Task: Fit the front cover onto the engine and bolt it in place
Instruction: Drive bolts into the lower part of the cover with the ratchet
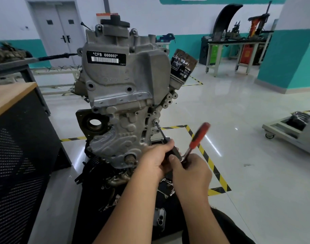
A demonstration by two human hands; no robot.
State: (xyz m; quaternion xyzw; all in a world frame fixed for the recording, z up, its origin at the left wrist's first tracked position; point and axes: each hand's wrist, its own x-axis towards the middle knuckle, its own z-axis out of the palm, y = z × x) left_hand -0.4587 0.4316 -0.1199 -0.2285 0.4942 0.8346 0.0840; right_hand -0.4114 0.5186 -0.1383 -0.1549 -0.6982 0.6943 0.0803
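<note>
Red-handled ratchet (196,140), grey front cover (122,95), yellow-black striped floor tape (212,166).

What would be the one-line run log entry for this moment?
step: bolting front cover | tool: ratchet with extension on right-edge bolt | left hand: grips extension | right hand: holds ratchet head

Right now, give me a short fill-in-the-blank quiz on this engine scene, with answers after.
1. The ratchet has a ____ handle.
2. The extension bar's tip sits on a bolt at the cover's ____ edge.
3. The label on the engine reads CFB ____.
4. The left hand grips the ____ bar.

Answers: red; right; 666660; extension
</note>
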